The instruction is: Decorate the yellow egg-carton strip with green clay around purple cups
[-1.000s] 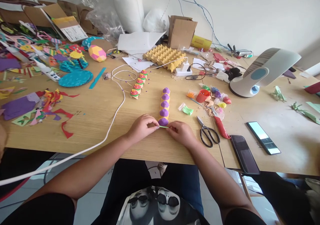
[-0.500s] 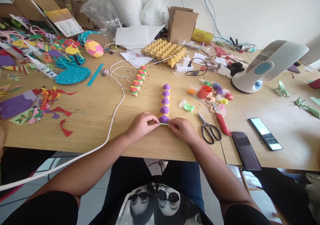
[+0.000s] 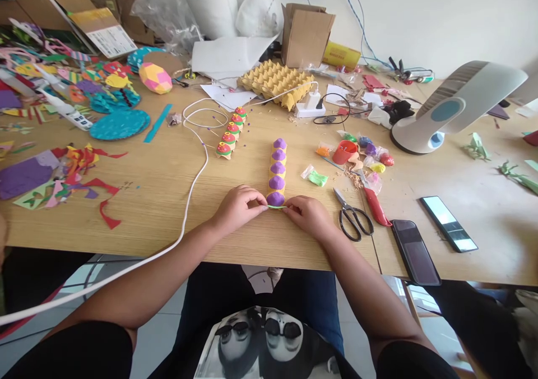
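Both hands rest on the wooden table (image 3: 159,199) near its front edge. My left hand (image 3: 237,206) and my right hand (image 3: 309,215) each pinch one end of a thin green strip (image 3: 276,206), stretched between them. Just behind the strip lies a yellow egg-carton row with purple caps (image 3: 277,169), its near end touching the strip. A second carton row with red and green tops (image 3: 231,133) lies further back to the left.
Black scissors (image 3: 354,219), a red-handled cutter (image 3: 375,205) and two phones (image 3: 432,239) lie to the right. A white fan (image 3: 454,110) stands at the back right. Coloured paper scraps (image 3: 63,171) cover the left. A white cable (image 3: 189,188) crosses the table. An egg tray (image 3: 275,82) and boxes sit behind.
The hands stay pinched on the green strip by the carton's near end. The camera has tipped a little, so everything sits slightly higher in view.
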